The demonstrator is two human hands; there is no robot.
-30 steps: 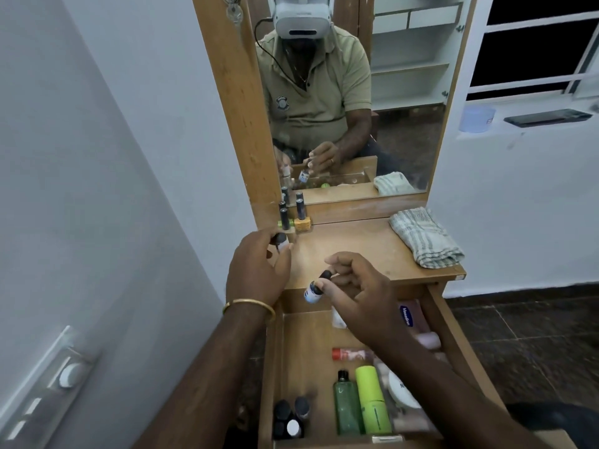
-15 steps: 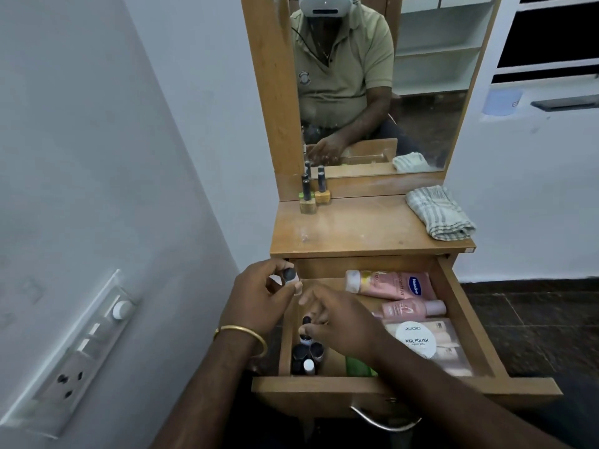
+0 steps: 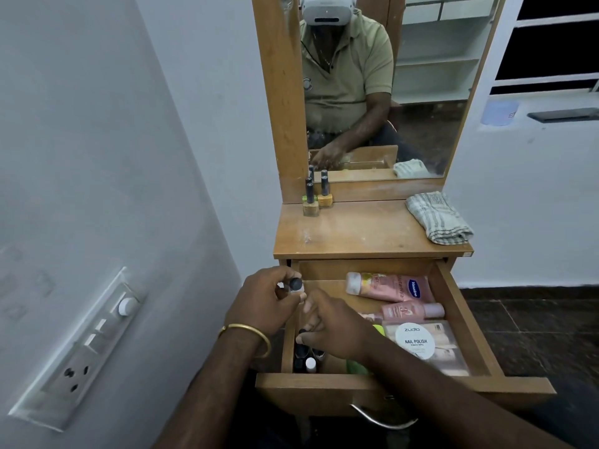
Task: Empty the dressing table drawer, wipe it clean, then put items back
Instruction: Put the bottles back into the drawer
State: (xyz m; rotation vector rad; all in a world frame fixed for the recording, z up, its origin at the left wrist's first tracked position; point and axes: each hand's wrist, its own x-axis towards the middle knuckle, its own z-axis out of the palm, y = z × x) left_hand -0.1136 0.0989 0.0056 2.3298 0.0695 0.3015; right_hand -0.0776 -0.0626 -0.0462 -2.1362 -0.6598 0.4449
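The dressing table drawer (image 3: 421, 385) stands pulled open. My left hand (image 3: 267, 298) hovers over its back left corner, pinching a small white bottle with a black cap (image 3: 295, 284). My right hand (image 3: 338, 330) reaches down into the drawer's left side, fingertips closed on a dark-capped small bottle (image 3: 301, 332) among several small bottles (image 3: 309, 362). Further right in the drawer lie a pink Vaseline tube (image 3: 389, 286), a pink bottle (image 3: 411, 311), a round nail polish wipes tub (image 3: 416, 341) and a green bottle (image 3: 356, 367), partly hidden by my arm.
Nail polish bottles (image 3: 319, 197) stand at the tabletop's back left, below the mirror (image 3: 405, 92). A folded striped cloth (image 3: 437, 222) lies at the tabletop's right. A switchboard (image 3: 81, 345) sits on the left wall. The drawer's metal handle (image 3: 382, 419) juts toward me.
Both hands dropped from the tabletop's edge down to the drawer, each still with a small bottle. The view pulled back, showing the whole drawer.
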